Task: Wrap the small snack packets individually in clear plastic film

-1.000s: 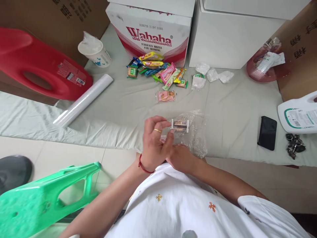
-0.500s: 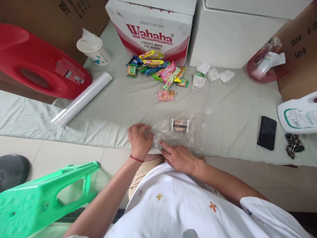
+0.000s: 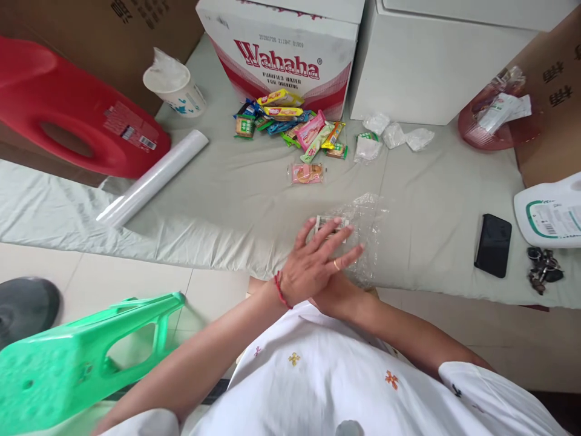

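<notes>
My left hand, with a red string on its wrist, lies palm down with its fingers spread. Its fingers reach over a small wrapped biscuit and partly cover it. The biscuit rests on a crinkled sheet of clear plastic wrap near the table's front edge. My right hand is beneath the left one, and its fingers are hidden. Beyond the wrap lies a pink-labelled biscuit pack.
Several wrapped snacks are piled before a Wahaha box. White wrapped bundles lie right of them. A film roll, red jug and paper cup stand left; a phone and keys lie right.
My left hand has moved right, from the wrap's left edge to over the biscuit and across my right hand. The wrap's left part has been folded over toward the right.
</notes>
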`<state>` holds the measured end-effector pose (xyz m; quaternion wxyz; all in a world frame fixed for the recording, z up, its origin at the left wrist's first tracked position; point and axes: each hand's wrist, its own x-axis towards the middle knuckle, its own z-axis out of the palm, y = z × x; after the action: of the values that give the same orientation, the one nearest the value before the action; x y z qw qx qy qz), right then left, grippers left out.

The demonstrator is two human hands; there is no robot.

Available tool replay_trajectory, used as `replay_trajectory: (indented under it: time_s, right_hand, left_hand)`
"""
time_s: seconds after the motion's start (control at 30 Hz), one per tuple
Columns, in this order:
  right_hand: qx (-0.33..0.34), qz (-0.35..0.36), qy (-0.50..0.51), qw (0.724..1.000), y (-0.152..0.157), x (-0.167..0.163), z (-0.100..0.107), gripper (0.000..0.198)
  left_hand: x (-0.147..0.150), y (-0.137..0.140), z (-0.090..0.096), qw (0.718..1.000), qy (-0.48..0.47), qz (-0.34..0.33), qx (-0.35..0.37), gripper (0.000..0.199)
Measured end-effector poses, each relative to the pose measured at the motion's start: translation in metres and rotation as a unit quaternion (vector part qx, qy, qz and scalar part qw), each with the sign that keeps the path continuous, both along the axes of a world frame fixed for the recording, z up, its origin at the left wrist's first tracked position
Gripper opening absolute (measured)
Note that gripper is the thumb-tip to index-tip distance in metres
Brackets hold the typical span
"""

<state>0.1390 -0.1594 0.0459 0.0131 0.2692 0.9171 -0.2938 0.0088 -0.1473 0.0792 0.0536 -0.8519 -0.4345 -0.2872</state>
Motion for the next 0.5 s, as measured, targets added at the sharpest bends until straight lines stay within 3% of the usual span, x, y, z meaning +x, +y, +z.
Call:
replay_trajectory:
  time_s: [0.17,0.27,0.37,0.5]
  right_hand:
    - [0.016,0.055,-0.075,0.996,0.001,0.001,0.007,0.032]
    - [0.028,0.072,-0.064,0.995,0.002,0.007,0.012,0.033]
    - [0.038,0.063,-0.034,0.997,-0.001,0.014,0.015,0.034]
    - [0.015,0.047,0.018,0.999,-0.004,0.023,0.024,0.036]
  left_hand:
    - [0.006,0.030,-0.021,0.977,-0.027,0.146,-0.150,0.073]
    - [-0.006,0.035,-0.030,0.943,-0.073,0.247,-0.212,0.064]
    - [-0.017,0.032,-0.036,0.922,-0.078,0.296,-0.237,0.044]
    - [-0.015,0.027,-0.043,0.935,-0.095,0.285,-0.191,0.035]
